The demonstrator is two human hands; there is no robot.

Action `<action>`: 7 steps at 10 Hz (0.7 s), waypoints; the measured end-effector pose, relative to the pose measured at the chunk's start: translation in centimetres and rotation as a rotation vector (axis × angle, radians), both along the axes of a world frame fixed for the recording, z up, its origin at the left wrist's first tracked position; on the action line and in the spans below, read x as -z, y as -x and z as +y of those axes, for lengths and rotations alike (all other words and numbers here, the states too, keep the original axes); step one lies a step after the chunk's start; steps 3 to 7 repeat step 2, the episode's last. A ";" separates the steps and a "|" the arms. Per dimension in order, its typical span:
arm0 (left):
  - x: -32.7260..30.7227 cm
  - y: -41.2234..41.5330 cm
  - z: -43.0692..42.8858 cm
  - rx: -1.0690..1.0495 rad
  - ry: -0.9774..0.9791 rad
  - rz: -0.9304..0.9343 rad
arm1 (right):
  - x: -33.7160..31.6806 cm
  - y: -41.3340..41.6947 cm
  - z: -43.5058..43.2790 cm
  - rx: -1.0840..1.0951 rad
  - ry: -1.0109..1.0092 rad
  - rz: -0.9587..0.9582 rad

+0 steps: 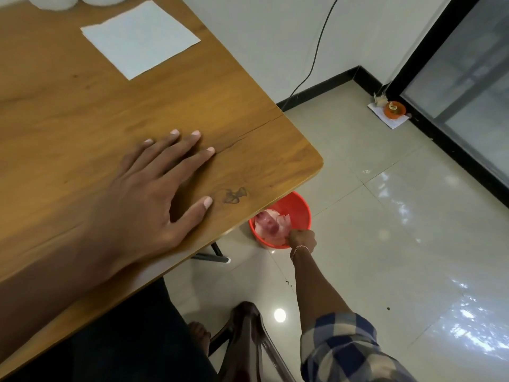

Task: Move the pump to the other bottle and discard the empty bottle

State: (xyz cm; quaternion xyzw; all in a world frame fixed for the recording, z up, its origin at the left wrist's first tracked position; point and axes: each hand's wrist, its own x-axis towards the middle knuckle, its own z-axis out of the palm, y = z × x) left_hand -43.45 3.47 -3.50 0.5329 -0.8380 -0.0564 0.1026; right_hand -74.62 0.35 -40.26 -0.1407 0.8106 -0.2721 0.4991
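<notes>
My left hand lies flat, palm down and fingers spread, on the wooden table near its right corner. My right hand reaches down to a red bin on the floor beside the table. Its fingers are curled around the end of a pale, see-through empty bottle that lies inside the bin among light scraps. Two white rounded objects are cut off by the top edge of the view at the table's far side. No pump shows.
A white paper square lies on the table's far part. A dark chair stands by my legs. A black cable hangs down the wall. A small orange dish on paper sits by the glass door.
</notes>
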 end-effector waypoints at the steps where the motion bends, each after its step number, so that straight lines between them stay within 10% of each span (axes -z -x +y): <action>1: 0.0 0.1 -0.1 0.006 -0.002 0.010 | -3.0 -0.7 0.5 0.055 0.045 0.113; 7: -0.3 0.4 -0.1 -0.006 0.000 0.005 | -8.2 -1.6 1.1 0.081 0.225 0.174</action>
